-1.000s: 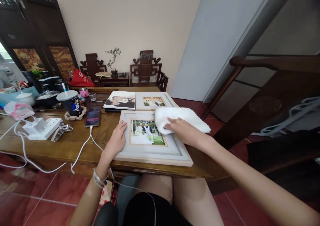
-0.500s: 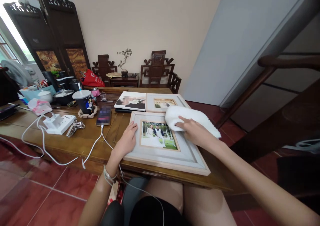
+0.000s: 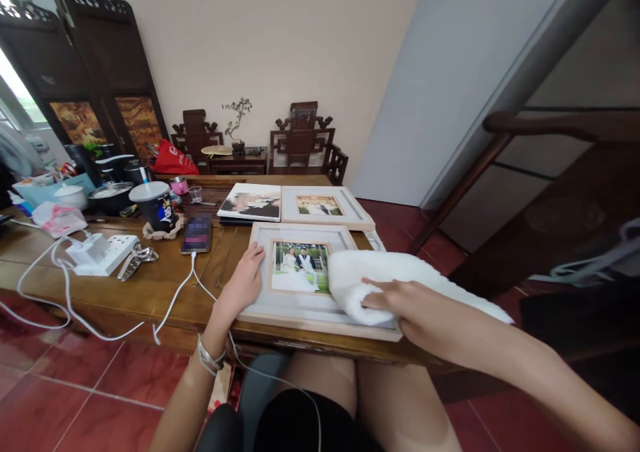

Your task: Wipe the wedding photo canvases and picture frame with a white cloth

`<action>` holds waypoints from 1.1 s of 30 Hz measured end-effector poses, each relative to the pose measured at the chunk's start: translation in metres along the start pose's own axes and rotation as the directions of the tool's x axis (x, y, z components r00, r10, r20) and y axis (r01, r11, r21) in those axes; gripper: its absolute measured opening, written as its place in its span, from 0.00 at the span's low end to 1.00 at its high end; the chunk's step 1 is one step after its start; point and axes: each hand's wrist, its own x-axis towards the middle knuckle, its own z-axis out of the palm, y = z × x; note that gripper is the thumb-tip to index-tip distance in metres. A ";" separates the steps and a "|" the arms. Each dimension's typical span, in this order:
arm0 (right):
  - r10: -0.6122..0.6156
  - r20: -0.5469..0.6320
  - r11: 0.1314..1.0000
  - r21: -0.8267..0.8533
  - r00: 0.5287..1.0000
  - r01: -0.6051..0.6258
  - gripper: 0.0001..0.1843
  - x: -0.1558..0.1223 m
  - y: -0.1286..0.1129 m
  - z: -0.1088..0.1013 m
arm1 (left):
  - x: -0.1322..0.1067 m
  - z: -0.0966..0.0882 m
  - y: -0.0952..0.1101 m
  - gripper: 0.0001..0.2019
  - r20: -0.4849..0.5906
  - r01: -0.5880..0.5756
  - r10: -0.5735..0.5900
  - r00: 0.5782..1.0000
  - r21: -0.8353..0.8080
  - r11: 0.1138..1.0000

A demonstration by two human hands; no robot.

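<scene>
A pale framed photo (image 3: 280,237) lies flat at the near edge of the wooden table (image 3: 150,292). My left hand (image 3: 242,283) rests flat on the frame's left border, fingers stretched out, holding it down. My right hand (image 3: 400,305) presses a white fluffy cloth (image 3: 370,275) onto the frame's near right corner, fingers laid flat on the cloth. The cloth hangs off the frame to the right.
Behind lie a second framed photo (image 3: 325,207) and a photo book (image 3: 250,202). To the left are a phone (image 3: 197,233) on a white cable, a power strip (image 3: 103,251), a dark cup (image 3: 154,207) and pots. A dark wooden chair (image 3: 550,192) stands right.
My right hand has dragged the cloth from the frame's far right corner down to its near right corner. My left hand has stayed on the left border.
</scene>
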 end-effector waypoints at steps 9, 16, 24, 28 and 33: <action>0.170 -0.145 0.984 -0.029 0.975 -0.176 0.33 0.059 0.023 0.005 | 0.003 -0.005 0.002 0.25 0.043 -0.002 0.001 0.999 0.028 1.000; 0.095 -0.236 0.976 -0.172 0.967 -0.137 0.31 0.100 0.049 0.014 | 0.003 -0.006 0.000 0.25 0.026 -0.006 0.005 1.000 0.031 1.000; 0.012 -0.049 0.993 -0.117 0.999 -0.018 0.30 0.016 -0.008 0.003 | 0.006 -0.005 0.002 0.25 0.030 0.004 -0.007 1.000 0.083 0.997; -0.025 -0.050 1.000 0.012 0.998 0.026 0.32 -0.024 -0.030 0.005 | 0.006 -0.003 0.002 0.23 0.019 0.002 -0.004 1.000 0.084 0.996; -0.027 -0.052 0.999 0.023 0.998 0.028 0.34 -0.009 -0.038 0.010 | 0.006 -0.003 -0.001 0.23 0.020 -0.024 0.022 1.000 0.063 0.998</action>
